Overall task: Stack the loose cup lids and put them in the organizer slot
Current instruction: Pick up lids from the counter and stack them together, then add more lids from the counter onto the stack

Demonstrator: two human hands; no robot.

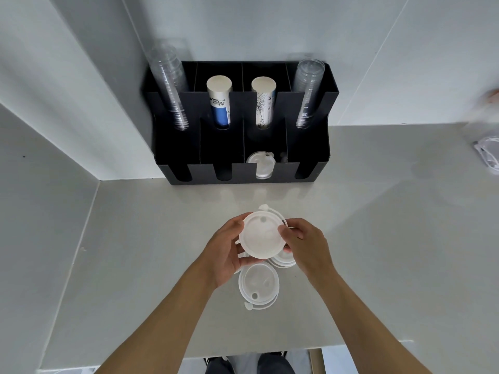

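Above the counter, both hands hold a small stack of white plastic cup lids [261,236]. My left hand [226,251] cups its left and lower edge, while my right hand [303,242] pinches its right rim. Under the hands, loose lids lie on the counter: one lid [258,286] just below the held stack and another lid [283,259] partly hidden under my right hand. The black organizer [237,174] stands against the back wall. Its third front slot holds a few white lids [261,164]. The other front slots look empty.
The organizer's rear slots hold two stacks of clear cups [168,87] [307,93] and two sleeves of paper cups [219,102] [263,101]. A wall panel rises at the left. A clear plastic bag [486,147] lies at the far right. The counter's front edge [297,346] is near my body.
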